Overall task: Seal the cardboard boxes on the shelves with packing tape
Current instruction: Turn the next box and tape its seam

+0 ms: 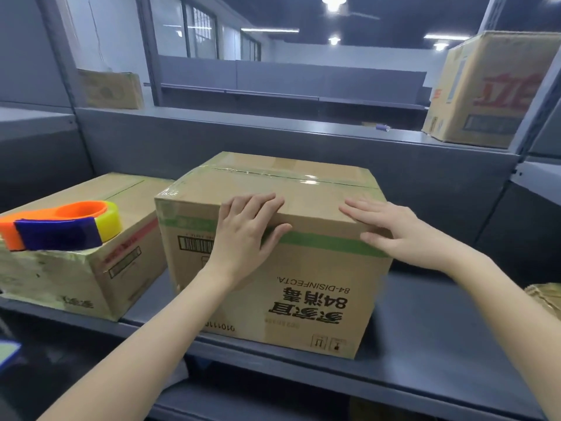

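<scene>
A brown cardboard box [303, 287] with upside-down black print and a green band stands on the grey shelf [425, 344]. Clear tape runs along its top seam. My left hand [246, 235] lies over the box's front top edge, fingers on top and thumb on the front face. My right hand [391, 229] rests flat on the top right front edge, fingers apart. An orange and blue tape dispenser [57, 226] with a yellowish roll sits on a lower box [91, 268] to the left.
A box with red print [485, 92] stands on the upper shelf at right, and a smaller box [109, 89] at upper left. A bit of crumpled cardboard [546, 299] shows at the right edge. Grey shelf uprights flank both sides.
</scene>
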Demonstrator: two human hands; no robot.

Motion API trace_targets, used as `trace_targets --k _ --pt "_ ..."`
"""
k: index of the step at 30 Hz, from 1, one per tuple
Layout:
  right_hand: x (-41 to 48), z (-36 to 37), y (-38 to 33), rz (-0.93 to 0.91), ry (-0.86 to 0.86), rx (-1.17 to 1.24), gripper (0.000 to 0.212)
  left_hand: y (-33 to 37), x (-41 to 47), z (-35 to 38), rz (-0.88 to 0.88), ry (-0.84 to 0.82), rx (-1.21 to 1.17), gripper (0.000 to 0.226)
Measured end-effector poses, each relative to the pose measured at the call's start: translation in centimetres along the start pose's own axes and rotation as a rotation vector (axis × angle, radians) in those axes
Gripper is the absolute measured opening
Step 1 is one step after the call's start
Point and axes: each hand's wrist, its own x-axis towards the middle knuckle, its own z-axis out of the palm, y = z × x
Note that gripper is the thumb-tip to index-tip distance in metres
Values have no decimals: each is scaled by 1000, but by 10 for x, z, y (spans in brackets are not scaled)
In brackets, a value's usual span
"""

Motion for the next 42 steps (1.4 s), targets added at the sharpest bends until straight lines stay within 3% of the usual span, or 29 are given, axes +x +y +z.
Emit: trace_targets --k 5,11,15,24,35,42 --pt "2 14 -16 45 233 -14 43 -7 3 0 -4 -68 -48 43" --pt "10 14 -35 149 314 42 40 -17 4 -7 27 -154 -139 41" --pt "35 16 -64 268 347 -182 47 -33 6 -18 121 -179 -195 32" --pt "143 63 -169 95 322 -134 37 -149 7 -68 227 -227 -158 21" --pt "225 116 -265 -112 322 -193 31 -251 -29 -113 4 -292 -157 27" --pt "263 149 -313 -213 198 -145 37 -310 -60 -145 -205 -335 -20 28"
